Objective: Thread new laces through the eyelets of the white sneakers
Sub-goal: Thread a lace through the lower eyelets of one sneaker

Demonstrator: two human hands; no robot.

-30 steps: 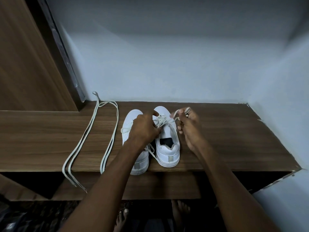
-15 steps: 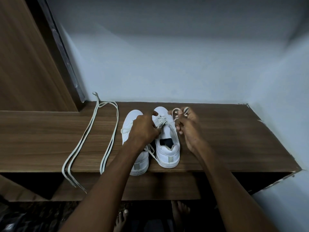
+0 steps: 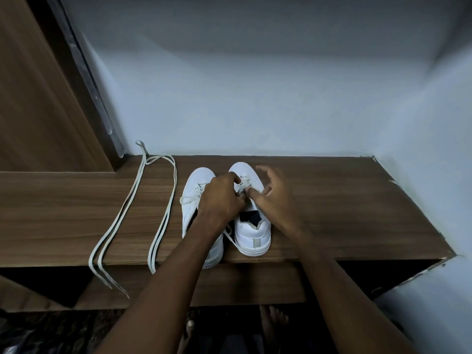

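Beneath both hands, the right white leather sneaker (image 3: 251, 221) sits on the brown wooden surface (image 3: 344, 208). Left fingers (image 3: 236, 178) pinch its lace; right fingers (image 3: 263, 172), previously gripping a loop, are now spread, released for regrasping.

Desk (image 3: 332, 213): dark wood-grain top, set into a corner, with an open recess beneath its front edge. Wall (image 3: 255, 98): pale blue-white, behind and to the right. Wooden panel (image 3: 33, 98): brown, upright at left, edged by a dark strip (image 3: 89, 80). Floor (image 3: 51, 333): dark, speckled.
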